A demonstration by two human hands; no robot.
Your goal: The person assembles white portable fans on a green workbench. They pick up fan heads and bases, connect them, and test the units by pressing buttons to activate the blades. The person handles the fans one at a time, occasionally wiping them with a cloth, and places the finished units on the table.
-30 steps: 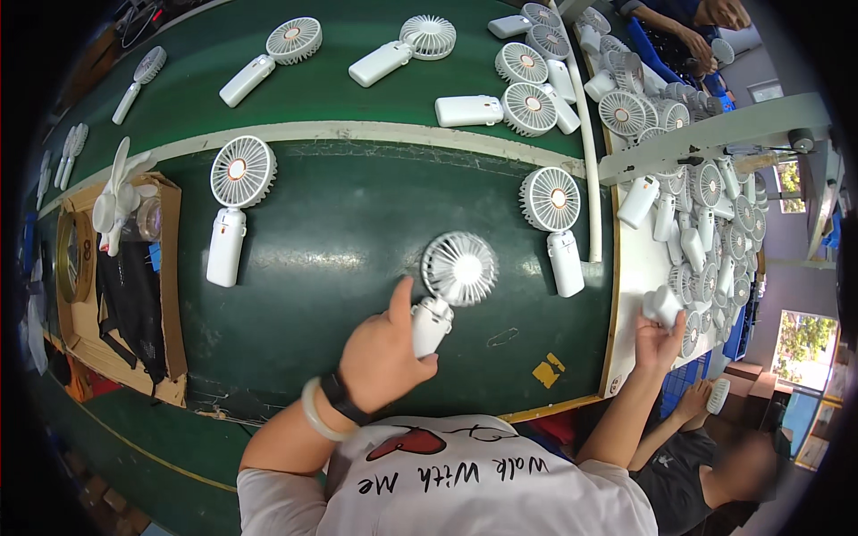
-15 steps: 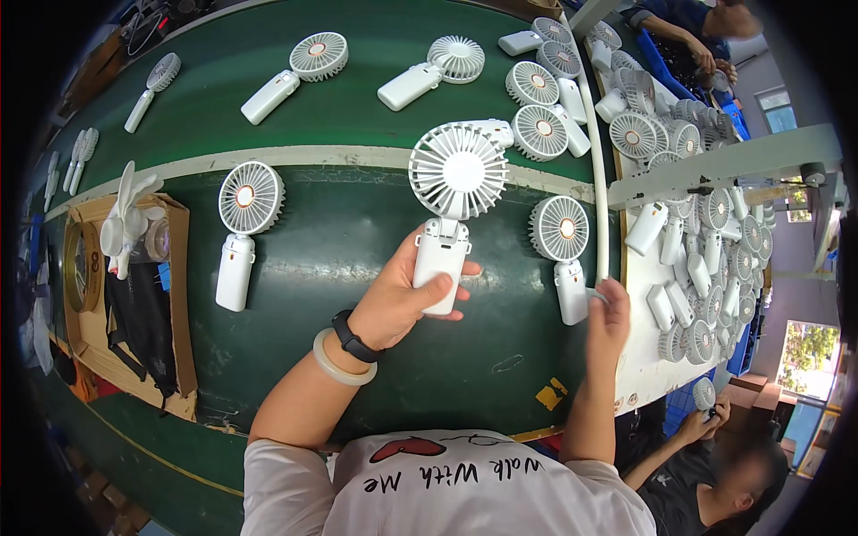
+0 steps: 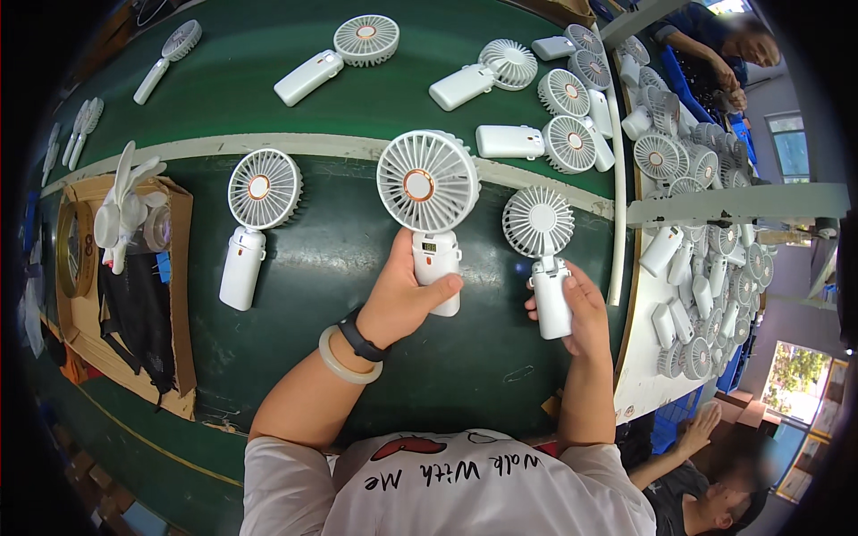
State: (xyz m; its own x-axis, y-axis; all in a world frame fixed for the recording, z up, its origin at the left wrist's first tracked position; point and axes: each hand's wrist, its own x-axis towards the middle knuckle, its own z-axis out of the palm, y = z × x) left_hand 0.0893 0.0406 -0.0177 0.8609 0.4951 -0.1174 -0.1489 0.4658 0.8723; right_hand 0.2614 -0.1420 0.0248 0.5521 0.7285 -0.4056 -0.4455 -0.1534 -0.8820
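Observation:
My left hand [image 3: 393, 299] is closed round the handle of a white handheld fan [image 3: 429, 179], held upright in front of me. Its grille faces me, with a copper-coloured ring at the hub and a small dark display on the handle. To the right, my right hand [image 3: 585, 313] grips the handle of a second white handheld fan [image 3: 539, 221]; this one shows its plain, ringless hub side. A third handheld fan [image 3: 264, 188] lies on the green work surface [image 3: 349, 259], left of my left hand.
Several fans, one of them a ringed fan [image 3: 366, 40], lie along the far green strip beyond a pale divider [image 3: 313, 143]. A white table [image 3: 636, 357] on the right is heaped with fans. An open cardboard box [image 3: 183, 313] stands at left. Two people are on the right.
The fan in my left hand has turned from its plain side to its ringed side. My right hand has taken hold of the right-hand fan, which now shows its plain side.

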